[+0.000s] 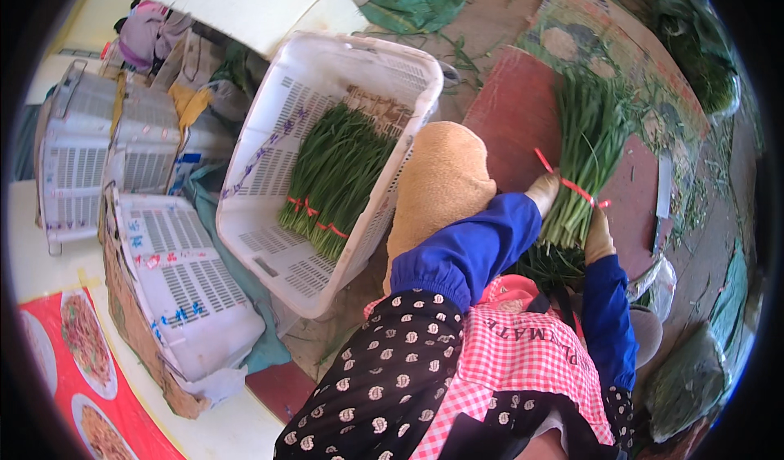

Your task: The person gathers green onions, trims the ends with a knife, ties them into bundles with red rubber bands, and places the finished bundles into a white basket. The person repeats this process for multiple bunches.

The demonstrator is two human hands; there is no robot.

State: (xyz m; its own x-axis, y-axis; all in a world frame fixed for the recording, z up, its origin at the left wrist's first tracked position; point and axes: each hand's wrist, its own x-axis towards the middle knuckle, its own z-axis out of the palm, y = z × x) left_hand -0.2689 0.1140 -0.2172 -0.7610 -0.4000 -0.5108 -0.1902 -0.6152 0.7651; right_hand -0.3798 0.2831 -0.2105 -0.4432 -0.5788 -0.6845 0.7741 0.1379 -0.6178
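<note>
A bunch of green garlic chives point(582, 147) is held upright above a dark red board point(514, 104), with its pale cut stems towards me. A red tie point(577, 191) goes around the stems, and its ends stick out on both sides. My left hand point(544, 194) grips the bunch from the left, its fingers partly hidden behind the stems. On the right side, my right hand point(599, 237) closes against the stems, fingertips at the tie's end. More loose greens point(551, 264) lie below the bunch near my lap.
A white plastic crate point(251, 153) on my left holds several tied chive bunches point(343, 178). A knife point(661, 196) lies at the board's right edge. More white crates point(184, 276) are stacked at far left. Green bags point(689, 380) lie at right. Leaf scraps litter the floor.
</note>
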